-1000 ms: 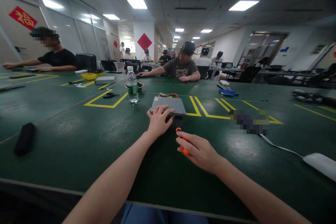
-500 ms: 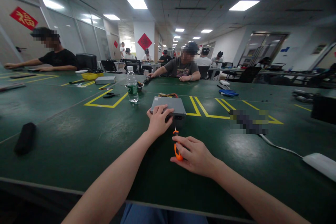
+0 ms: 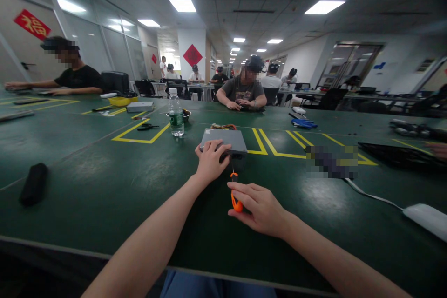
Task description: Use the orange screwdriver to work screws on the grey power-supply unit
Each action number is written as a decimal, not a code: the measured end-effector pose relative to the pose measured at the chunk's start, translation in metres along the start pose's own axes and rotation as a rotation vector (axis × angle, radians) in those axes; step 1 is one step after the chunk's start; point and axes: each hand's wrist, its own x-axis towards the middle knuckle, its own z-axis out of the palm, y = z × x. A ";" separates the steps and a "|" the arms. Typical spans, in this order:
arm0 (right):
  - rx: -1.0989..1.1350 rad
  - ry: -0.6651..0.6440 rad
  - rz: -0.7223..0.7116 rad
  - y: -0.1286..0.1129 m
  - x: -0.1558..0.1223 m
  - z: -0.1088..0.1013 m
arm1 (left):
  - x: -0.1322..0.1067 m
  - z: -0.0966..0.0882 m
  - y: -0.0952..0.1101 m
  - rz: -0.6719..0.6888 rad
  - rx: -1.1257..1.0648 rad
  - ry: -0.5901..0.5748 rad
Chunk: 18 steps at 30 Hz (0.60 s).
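Note:
A grey metal box (image 3: 226,140) lies on the green table (image 3: 104,186) in front of me, with coloured wires at its far end. My left hand (image 3: 210,162) rests on the box's near left corner and holds it down. My right hand (image 3: 258,207) grips an orange-handled screwdriver (image 3: 234,195), whose thin tip points at the box's near face. The tip sits just short of or at that face; contact cannot be told.
A water bottle (image 3: 176,113) stands left of the box, with a small bowl (image 3: 185,114) behind it. A black case (image 3: 33,184) lies at the left, a white device with a cable (image 3: 424,218) at the right. Other people sit across the table.
My right hand has turned the screwdriver upright so its tip points at the box. Across the table, a person has drawn both hands in. A dark flat object has appeared at the right.

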 end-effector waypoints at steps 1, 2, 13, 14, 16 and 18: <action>0.016 -0.014 0.017 0.000 0.000 0.000 | 0.000 0.000 0.000 0.000 0.001 -0.001; 0.028 -0.043 0.031 0.000 0.000 0.000 | 0.000 0.000 0.000 -0.001 0.002 -0.001; 0.005 0.024 0.004 -0.001 -0.002 0.000 | 0.000 -0.003 0.001 -0.012 0.002 -0.011; 0.016 0.032 0.018 -0.001 -0.002 0.000 | 0.000 -0.003 0.001 -0.011 0.002 -0.009; 0.031 0.007 0.043 0.000 -0.002 -0.001 | 0.000 -0.004 0.002 -0.009 0.002 -0.006; 0.017 -0.045 0.035 0.000 -0.001 -0.002 | 0.000 -0.004 0.002 -0.012 0.004 -0.006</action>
